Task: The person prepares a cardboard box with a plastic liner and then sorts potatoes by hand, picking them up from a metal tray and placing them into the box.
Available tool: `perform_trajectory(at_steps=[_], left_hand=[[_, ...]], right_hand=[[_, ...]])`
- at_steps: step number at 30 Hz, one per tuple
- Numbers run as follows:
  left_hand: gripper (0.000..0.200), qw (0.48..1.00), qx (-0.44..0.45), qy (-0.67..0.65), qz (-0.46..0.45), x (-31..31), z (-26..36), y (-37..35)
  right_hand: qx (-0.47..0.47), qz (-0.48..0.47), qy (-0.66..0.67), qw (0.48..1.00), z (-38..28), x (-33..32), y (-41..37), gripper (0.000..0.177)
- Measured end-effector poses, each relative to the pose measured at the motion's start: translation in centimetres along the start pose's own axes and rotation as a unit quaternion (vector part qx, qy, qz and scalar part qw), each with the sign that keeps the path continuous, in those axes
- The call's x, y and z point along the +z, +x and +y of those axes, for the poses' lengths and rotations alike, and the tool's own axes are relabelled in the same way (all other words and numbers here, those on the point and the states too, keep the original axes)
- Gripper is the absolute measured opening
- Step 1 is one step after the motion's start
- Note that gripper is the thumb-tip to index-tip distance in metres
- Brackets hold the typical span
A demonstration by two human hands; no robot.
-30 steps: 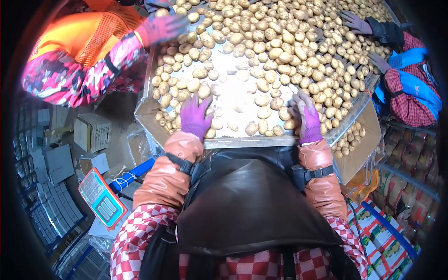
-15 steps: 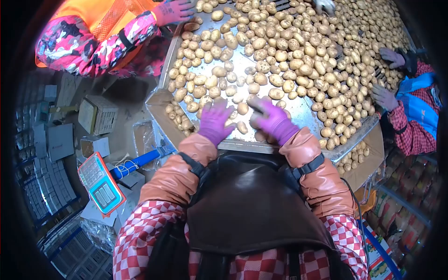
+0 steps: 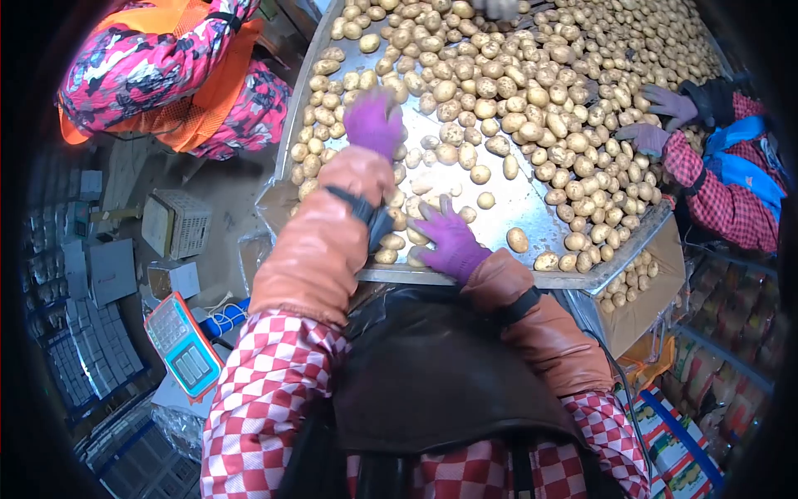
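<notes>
Potatoes point(image 3: 517, 240) lie spread over a metal sorting table point(image 3: 525, 208) in front of me. My left hand point(image 3: 374, 123), in a purple glove, reaches forward among potatoes on the table's left side. Its fingers are blurred and partly hidden, so its grip does not show. Closer to me, my right hand point(image 3: 450, 241), also gloved in purple, rests low over the near edge with its fingers spread. A few potatoes lie beside and under its fingertips. Brown sleeve covers reach up both my forearms.
A co-worker in an orange vest point(image 3: 183, 116) stands at the left. On the right, another person's gloved hands point(image 3: 657, 121) touch the potato heap; a further glove point(image 3: 497, 8) shows at the top. A scale display point(image 3: 183, 345), a plastic crate point(image 3: 176, 224) and cardboard boxes are at left.
My left hand has moved forward and slightly left; my right hand has come back toward the near edge. Potatoes near my hands have shifted. The orange-vested co-worker's hand has left the table's corner.
</notes>
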State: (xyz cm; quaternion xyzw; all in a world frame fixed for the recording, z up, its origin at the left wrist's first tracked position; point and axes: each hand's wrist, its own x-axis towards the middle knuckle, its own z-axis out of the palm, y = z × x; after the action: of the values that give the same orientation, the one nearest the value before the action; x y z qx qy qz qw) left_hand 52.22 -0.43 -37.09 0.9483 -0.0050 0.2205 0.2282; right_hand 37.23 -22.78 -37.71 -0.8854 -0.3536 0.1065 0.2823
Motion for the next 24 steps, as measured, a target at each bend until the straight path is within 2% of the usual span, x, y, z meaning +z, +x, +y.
perform_trajectory(at_steps=[2, 3, 4, 5, 6, 7, 9, 10, 11, 12, 14, 15, 16, 19, 20, 22, 24], left_hand=[[0.049, 0.988, -0.085, 0.132, -0.006, 2.8, -0.5, 0.8], [0.055, 0.977, -0.075, 0.158, -0.121, 2.4, 0.3, 0.0], [0.06, 0.953, -0.063, 0.184, -0.232, 1.7, 1.0, -1.4], [0.061, 0.964, 0.022, 0.2, -0.176, 2.2, -0.1, -3.6], [0.058, 0.986, 0.003, 0.12, -0.117, 2.0, 0.0, -5.8], [0.054, 0.986, -0.023, 0.072, -0.151, 1.4, -0.4, -7.1], [0.035, 0.986, -0.01, 0.047, -0.157, 0.1, -0.4, -6.2], [0.029, 0.983, -0.021, 0.045, -0.174, -0.4, -0.2, -4.6], [0.019, 0.992, 0.066, 0.043, -0.097, -1.0, 1.1, -2.0], [0.027, 0.99, 0.131, 0.057, 0.017, 0.0, 1.5, 0.2], [0.053, 0.987, 0.115, 0.103, -0.035, 3.0, 1.7, 4.2], [0.064, 0.977, 0.058, 0.162, -0.124, 4.0, 2.5, 6.3], [0.073, 0.951, 0.013, 0.17, -0.259, 5.6, 1.4, 8.3], [0.076, 0.937, -0.042, 0.151, -0.312, 6.9, 1.3, 9.3], [0.073, 0.945, -0.05, 0.091, -0.31, 6.2, 0.9, 8.4], [0.066, 0.949, -0.083, 0.06, -0.3, 6.9, -0.8, 5.6], [0.06, 0.93, -0.135, 0.077, -0.332, 4.9, 1.5, 3.9]], right_hand=[[0.083, 0.01, 0.191, 0.978, 1.7, -1.4, -1.5, 0.058], [0.123, 0.015, 0.284, 0.951, 1.9, -2.9, -2.0, 0.057], [0.216, -0.003, 0.36, 0.908, 1.9, -4.8, -3.0, 0.055], [0.31, -0.006, 0.428, 0.849, 1.3, -7.4, -3.6, 0.054], [0.32, 0.016, 0.458, 0.829, 2.6, -7.9, -5.2, 0.054], [0.329, 0.038, 0.487, 0.808, 3.9, -8.3, -6.7, 0.053], [0.282, 0.121, 0.563, 0.767, 6.5, -7.1, -9.6, 0.053], [0.273, 0.154, 0.569, 0.76, 7.1, -6.5, -10.2, 0.053], [0.262, 0.19, 0.572, 0.754, 7.4, -6.3, -10.3, 0.053], [0.253, 0.226, 0.571, 0.747, 7.5, -6.3, -10.6, 0.053], [0.267, 0.203, 0.498, 0.8, 7.1, -7.1, -10.1, 0.049], [0.281, 0.177, 0.466, 0.82, 6.6, -7.9, -9.6, 0.047], [0.294, 0.152, 0.434, 0.838, 6.3, -8.4, -9.2, 0.046], [0.293, 0.181, 0.454, 0.822, 6.3, -8.0, -8.3, 0.04], [0.288, 0.194, 0.47, 0.812, 5.9, -8.0, -7.9, 0.039], [0.291, 0.19, 0.483, 0.804, 5.7, -8.1, -7.5, 0.039], [0.279, 0.179, 0.479, 0.813, 5.5, -7.8, -7.0, 0.04]])
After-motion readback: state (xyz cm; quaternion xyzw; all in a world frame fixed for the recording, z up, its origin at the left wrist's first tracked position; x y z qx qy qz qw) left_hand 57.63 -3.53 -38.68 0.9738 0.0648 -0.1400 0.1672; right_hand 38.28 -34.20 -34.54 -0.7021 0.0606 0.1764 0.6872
